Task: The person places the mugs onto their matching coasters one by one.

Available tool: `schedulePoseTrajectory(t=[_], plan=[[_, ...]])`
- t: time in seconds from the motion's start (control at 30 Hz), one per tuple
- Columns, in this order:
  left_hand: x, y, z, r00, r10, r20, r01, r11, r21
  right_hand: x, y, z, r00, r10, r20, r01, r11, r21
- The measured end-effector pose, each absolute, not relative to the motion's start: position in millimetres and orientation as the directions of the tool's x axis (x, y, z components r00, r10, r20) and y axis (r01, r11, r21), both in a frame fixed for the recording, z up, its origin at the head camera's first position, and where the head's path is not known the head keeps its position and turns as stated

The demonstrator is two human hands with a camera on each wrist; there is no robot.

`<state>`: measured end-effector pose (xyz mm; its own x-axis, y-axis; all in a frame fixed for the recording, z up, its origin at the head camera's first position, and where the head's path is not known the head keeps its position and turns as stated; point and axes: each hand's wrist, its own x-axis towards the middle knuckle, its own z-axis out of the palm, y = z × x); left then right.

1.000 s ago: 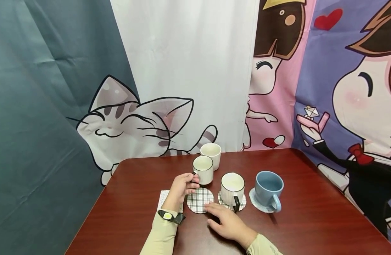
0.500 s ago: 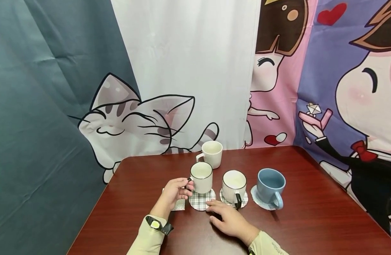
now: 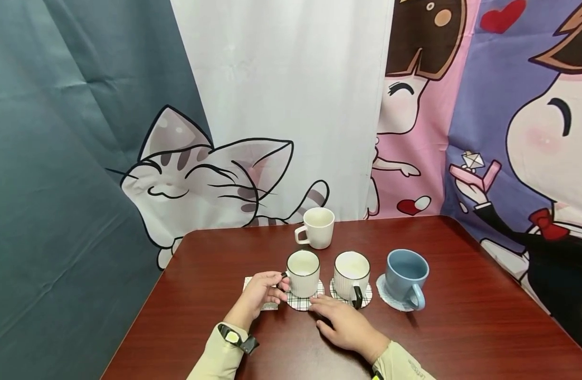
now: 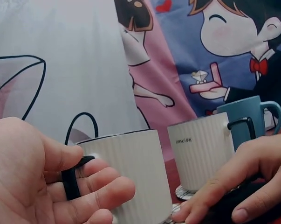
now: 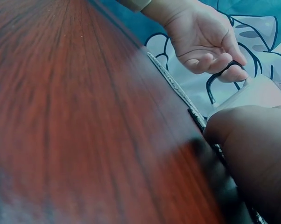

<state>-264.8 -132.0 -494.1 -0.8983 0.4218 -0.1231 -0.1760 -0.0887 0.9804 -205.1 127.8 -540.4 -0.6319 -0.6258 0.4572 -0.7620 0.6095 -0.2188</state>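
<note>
My left hand [image 3: 257, 296] pinches the black handle [image 4: 71, 183] of a white ribbed mug [image 3: 303, 281] with a dark rim. The mug stands over a round checked coaster [image 3: 297, 305], which shows in front of its base. At that coaster's front right edge rest the fingertips of my right hand [image 3: 349, 326], its fingers extended and low over the table. A matching ribbed mug [image 3: 350, 279] sits on another checked coaster [image 3: 366, 299], its black handle facing the front. In the right wrist view, my own hand's near part hides much of the held mug.
A blue mug [image 3: 404, 279] stands on a pale round coaster [image 3: 388, 300] to the right. Behind is a plain white mug [image 3: 320, 232]. A speckled square coaster [image 3: 272, 306] lies partly hidden under the left hand. Printed cloth hangs behind the brown table [image 3: 200, 274].
The left hand has brought the ribbed mug toward the front, away from the plain white mug and over the checked coaster. The right hand has stayed at the coaster's edge.
</note>
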Motion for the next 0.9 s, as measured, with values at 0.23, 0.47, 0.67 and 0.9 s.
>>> schedulePoseTrajectory(t=[0.23,0.47,0.67,0.9], plan=[[-265,-136,-494,-0.870,0.467,-0.162,-0.198,-0.029,0.980,-204,127,-535,-0.622,-0.651,0.434,-0.763,0.629,-0.150],[-267,-140,-488,-0.850,0.506,-0.147,-0.109,0.104,0.989,-204,127,-536,-0.630,-0.643,0.435,-0.751,0.646,-0.133],[-267,-134,-463,-0.900,0.433,-0.061,0.210,0.551,0.807,-203,127,-537,-0.624,-0.646,0.439,-0.756,0.642,-0.130],[-277,-113,-444,-0.895,0.435,0.100,0.379,0.624,0.683,-203,127,-536,-0.626,-0.653,0.427,-0.756,0.642,-0.128]])
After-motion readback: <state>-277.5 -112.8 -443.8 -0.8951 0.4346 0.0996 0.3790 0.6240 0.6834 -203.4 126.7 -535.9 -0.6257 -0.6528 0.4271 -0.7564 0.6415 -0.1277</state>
